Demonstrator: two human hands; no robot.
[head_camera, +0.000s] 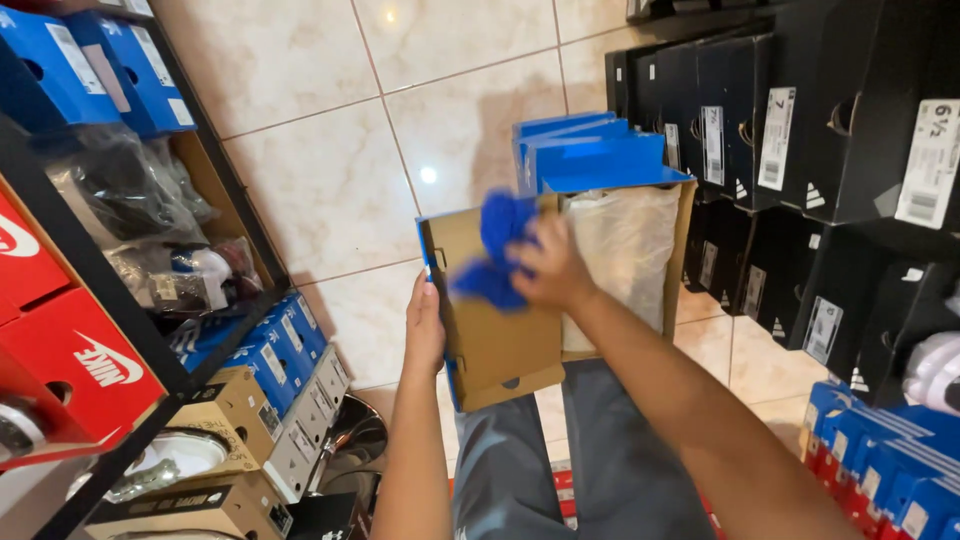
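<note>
Head view: my left hand (424, 325) grips the edge of the open shoe box (500, 340) on my lap, while my right hand (552, 268) closes around a blurred blue cloth (498, 250) against its lid. Paper-wrapped contents (622, 250) remain inside; judging by this, the wiping looks mid-way.

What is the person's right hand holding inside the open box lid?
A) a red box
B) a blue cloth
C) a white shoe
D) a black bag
B: the right hand grips a crumpled blue cloth against the brown cardboard inside of the blue shoebox lid, which the left hand steadies.
</note>
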